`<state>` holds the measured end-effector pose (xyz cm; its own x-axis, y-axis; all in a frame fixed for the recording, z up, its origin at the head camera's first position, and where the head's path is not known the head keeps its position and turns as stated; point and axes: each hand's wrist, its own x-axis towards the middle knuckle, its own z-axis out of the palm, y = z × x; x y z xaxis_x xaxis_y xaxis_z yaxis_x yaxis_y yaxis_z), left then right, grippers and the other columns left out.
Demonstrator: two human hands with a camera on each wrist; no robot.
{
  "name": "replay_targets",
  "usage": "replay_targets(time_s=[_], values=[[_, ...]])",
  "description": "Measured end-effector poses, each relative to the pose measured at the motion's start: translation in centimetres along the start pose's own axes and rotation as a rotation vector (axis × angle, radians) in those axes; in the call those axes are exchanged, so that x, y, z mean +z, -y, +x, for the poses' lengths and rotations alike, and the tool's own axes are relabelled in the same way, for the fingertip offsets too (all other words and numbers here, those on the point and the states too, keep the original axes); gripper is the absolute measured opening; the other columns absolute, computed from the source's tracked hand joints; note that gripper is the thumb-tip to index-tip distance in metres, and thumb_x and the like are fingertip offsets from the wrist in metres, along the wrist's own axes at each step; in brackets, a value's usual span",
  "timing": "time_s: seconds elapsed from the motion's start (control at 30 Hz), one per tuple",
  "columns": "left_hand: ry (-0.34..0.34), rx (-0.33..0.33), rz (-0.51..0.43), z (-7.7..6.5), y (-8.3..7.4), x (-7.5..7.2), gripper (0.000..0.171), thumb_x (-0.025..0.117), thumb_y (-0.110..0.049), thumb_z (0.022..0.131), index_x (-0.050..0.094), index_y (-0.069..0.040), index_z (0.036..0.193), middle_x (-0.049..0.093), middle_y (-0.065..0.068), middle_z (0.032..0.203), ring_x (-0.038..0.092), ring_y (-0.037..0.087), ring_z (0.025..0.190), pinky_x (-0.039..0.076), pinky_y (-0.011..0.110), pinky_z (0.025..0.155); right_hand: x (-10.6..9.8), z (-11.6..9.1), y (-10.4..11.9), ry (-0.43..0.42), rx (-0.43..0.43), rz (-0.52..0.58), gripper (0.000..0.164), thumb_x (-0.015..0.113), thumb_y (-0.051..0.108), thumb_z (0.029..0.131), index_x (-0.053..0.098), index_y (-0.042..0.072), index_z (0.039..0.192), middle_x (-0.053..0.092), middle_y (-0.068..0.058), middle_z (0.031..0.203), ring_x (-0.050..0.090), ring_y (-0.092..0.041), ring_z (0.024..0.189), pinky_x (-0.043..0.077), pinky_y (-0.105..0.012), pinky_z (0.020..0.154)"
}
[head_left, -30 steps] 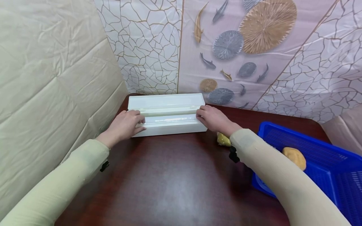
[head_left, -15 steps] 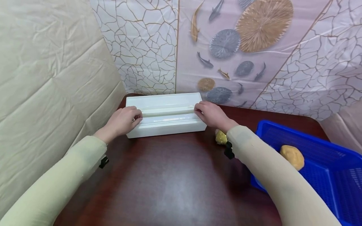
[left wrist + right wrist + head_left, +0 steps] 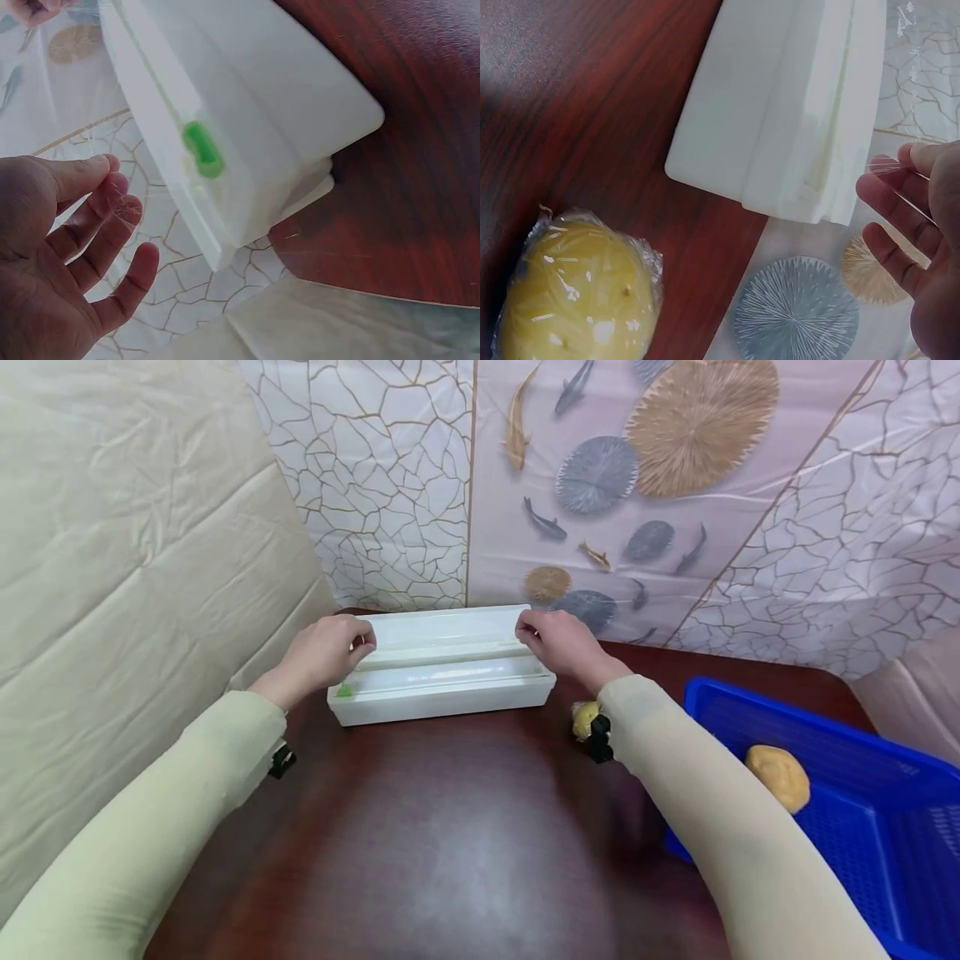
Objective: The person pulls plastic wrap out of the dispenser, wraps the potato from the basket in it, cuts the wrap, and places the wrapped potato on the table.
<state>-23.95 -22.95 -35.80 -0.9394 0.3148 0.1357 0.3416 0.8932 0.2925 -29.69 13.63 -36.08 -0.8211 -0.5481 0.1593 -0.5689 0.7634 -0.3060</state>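
Observation:
A long white cling film dispenser (image 3: 450,703) stands at the table's back with its lid (image 3: 442,623) raised. Inside lies a roll (image 3: 457,673) of clear film, and a green slide cutter (image 3: 202,150) shows at the left end. Above the left end, my left hand (image 3: 318,653) pinches the film's edge between thumb and fingertips. My right hand (image 3: 566,647) pinches the other end; thin film (image 3: 886,166) shows at its fingers in the right wrist view. The see-through sheet between the hands barely shows. Beneath my right wrist sits a film-wrapped potato (image 3: 581,300).
To the right, a blue plastic basket (image 3: 843,835) holds an unwrapped potato (image 3: 777,777). The dark red wooden table (image 3: 450,827) spreads in front of the dispenser. Patterned cloth (image 3: 405,502) hangs close behind it, with a plain cloth (image 3: 150,568) along the left.
Both hands have risen off the dispenser's front and moved back over it, pinching the film. The green slide cutter, earlier hidden by the left hand, now shows.

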Motion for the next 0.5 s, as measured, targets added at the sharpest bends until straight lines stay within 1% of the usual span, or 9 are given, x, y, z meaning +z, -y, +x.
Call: replay_targets(time_s=[0.13,0.27,0.37,0.5], values=[[-0.024,0.016,-0.025,-0.1,-0.2,-0.9,0.008,0.066,-0.009,0.103,0.073,-0.006,0.1,0.073,0.014,0.102,0.068,0.034,0.096,0.053,0.055,0.085,-0.7,-0.2,-0.1,-0.018,-0.011,0.041,0.016,0.056,0.012,0.11,0.07,0.004,0.108,0.074,-0.012,0.097,0.064,-0.03,0.082,0.051,-0.051,0.086],[-0.065,0.031,-0.039,-0.2,-0.4,-1.8,0.009,0.065,-0.007,0.103,0.072,-0.005,0.1,0.072,0.015,0.1,0.066,0.034,0.096,0.052,0.054,0.088,-1.4,-0.1,-0.2,-0.034,-0.035,0.073,0.017,0.057,0.013,0.111,0.07,0.003,0.109,0.076,-0.015,0.101,0.067,-0.03,0.081,0.052,-0.051,0.084],[-0.102,0.052,-0.041,-0.2,-0.6,-2.3,0.009,0.064,-0.006,0.103,0.072,-0.003,0.099,0.071,0.016,0.099,0.065,0.035,0.094,0.051,0.054,0.089,-2.0,0.1,-0.3,-0.063,-0.056,0.07,0.016,0.058,0.013,0.11,0.07,0.003,0.107,0.076,-0.015,0.099,0.069,-0.031,0.083,0.053,-0.051,0.084],[-0.137,0.048,-0.045,-0.3,-1.0,-3.2,0.011,0.064,-0.006,0.104,0.073,-0.001,0.102,0.07,0.018,0.1,0.065,0.036,0.094,0.051,0.055,0.089,-2.8,0.3,-0.2,-0.101,-0.075,0.085,0.015,0.059,0.012,0.109,0.069,0.001,0.105,0.078,-0.016,0.096,0.075,-0.031,0.083,0.056,-0.051,0.086]])
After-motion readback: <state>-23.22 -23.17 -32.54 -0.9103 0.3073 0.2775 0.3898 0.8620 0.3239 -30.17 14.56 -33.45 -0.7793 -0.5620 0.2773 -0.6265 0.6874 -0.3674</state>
